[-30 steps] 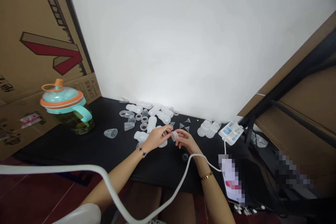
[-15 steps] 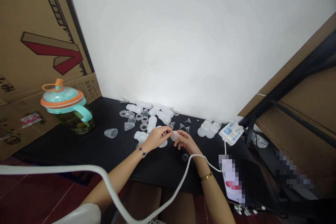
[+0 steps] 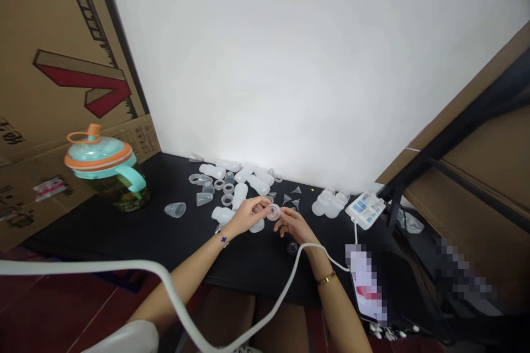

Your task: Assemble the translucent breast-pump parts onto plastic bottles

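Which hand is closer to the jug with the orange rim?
Left. The left hand is right of the jug, not touching it; the right hand is farther right.

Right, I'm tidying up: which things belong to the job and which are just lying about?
Likely the job's: clear round piece in left hand, white bottles, rings, clear cups, small funnels.
Probably just lying about: lidded jug, phone, white box.

White sleeve (image 3: 134,337), blue-charmed bracelet (image 3: 224,240) and gold bangle (image 3: 326,278) are worn.
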`<state>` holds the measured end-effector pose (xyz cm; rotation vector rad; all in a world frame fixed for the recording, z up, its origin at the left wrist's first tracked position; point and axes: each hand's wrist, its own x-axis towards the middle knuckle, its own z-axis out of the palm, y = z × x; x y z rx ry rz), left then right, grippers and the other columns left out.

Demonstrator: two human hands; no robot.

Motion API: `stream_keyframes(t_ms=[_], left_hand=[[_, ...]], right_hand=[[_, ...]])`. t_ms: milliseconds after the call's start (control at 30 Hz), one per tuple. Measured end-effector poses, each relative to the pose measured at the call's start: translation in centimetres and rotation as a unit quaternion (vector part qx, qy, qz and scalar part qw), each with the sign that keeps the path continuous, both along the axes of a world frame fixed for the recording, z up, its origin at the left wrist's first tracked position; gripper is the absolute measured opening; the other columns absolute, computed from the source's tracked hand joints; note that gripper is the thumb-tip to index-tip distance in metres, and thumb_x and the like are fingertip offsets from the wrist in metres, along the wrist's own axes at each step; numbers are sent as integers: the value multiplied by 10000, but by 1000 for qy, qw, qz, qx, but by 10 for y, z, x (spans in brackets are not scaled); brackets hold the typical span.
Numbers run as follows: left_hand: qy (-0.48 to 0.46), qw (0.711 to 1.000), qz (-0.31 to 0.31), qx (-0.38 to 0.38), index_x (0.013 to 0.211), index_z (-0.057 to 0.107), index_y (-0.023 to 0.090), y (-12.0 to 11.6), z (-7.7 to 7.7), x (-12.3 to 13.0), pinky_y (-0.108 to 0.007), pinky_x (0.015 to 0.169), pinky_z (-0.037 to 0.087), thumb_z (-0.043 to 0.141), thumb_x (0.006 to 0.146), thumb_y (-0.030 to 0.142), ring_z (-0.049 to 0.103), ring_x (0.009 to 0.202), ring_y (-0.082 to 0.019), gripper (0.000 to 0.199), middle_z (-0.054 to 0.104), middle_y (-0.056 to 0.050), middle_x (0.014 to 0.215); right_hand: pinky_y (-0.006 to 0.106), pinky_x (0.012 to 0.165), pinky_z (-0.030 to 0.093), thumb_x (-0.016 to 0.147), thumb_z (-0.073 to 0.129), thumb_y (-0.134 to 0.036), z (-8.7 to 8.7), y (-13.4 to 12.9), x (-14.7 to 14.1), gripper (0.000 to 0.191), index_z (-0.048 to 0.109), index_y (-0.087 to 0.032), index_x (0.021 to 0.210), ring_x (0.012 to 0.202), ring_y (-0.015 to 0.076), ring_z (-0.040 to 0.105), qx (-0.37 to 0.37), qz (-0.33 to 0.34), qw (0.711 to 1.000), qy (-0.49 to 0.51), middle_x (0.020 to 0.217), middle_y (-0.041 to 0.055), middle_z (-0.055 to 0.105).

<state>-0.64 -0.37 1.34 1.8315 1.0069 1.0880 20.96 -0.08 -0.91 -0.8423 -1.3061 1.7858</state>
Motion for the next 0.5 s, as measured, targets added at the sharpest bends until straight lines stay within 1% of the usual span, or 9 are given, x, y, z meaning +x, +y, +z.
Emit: stream_keyframes(t_ms=[200, 500], left_hand=[[-11, 1000, -11, -10, 1041, 670, 170, 2, -4, 0, -237, 625, 515, 613, 908, 520, 687, 720, -159, 379, 748, -55, 927], [-38, 997, -43, -45, 1048, 674, 162, 0, 3, 1, -241, 605, 513, 667, 864, 540, 696, 691, -156, 420, 757, -76, 984]], right_hand=[[208, 483, 486, 815, 766, -517, -4, 2, 0, 381, 705, -187, 996, 654, 142, 673, 5, -17, 1000, -13, 827, 32, 692], [208, 464, 487, 794, 779, -502, -10, 6, 2, 374, 710, -182, 975, 650, 157, 684, -16, -18, 1000, -3, 825, 36, 697]])
